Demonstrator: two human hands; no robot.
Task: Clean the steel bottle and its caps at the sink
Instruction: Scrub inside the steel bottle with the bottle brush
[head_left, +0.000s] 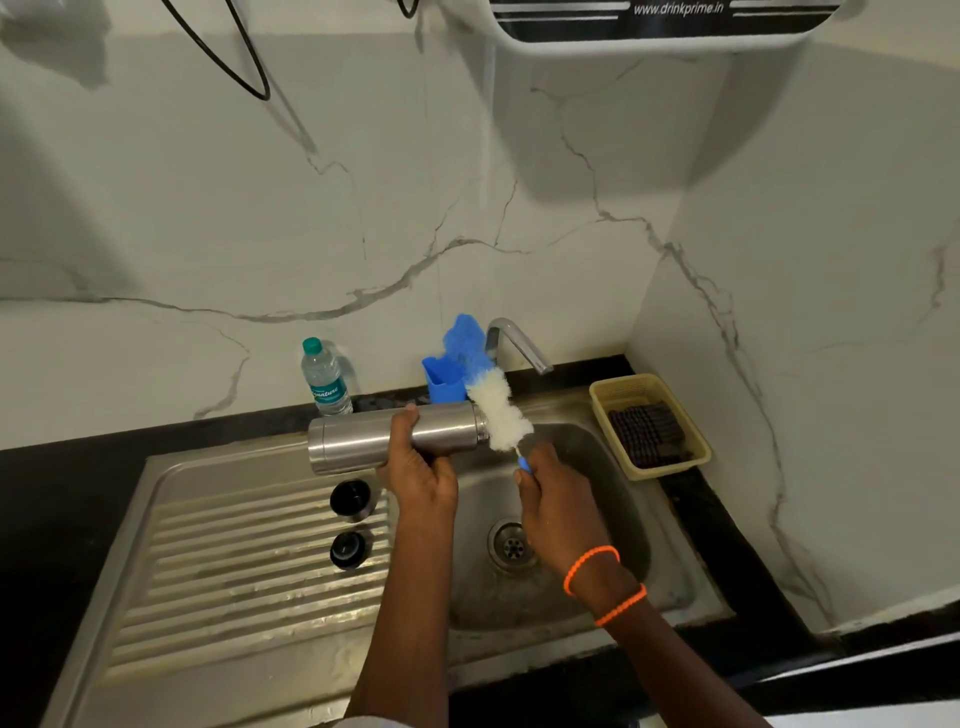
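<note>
Two hands work over the sink (597, 447). Left hand (418, 467) wraps its fingers round the steel bottle (363, 436), held sideways above the sink's left edge, mouth toward the basin. Right hand (558, 499) grips the handle of a white brush (501, 415), bristles outside at the bottle mouth. Both black caps (350, 499) sit on the sink's ribbed drainboard. Right of the sink, a yellow basket (602, 397) holds a dark pad. Behind the sink: blue holder (441, 382), plastic water bottle (324, 376).

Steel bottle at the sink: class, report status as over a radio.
Left hand grips silver steel bottle, held sideways. Right hand holds white-and-blue bottle brush at bottle mouth. Two black caps on drainboard. Nothing in the way.
</note>
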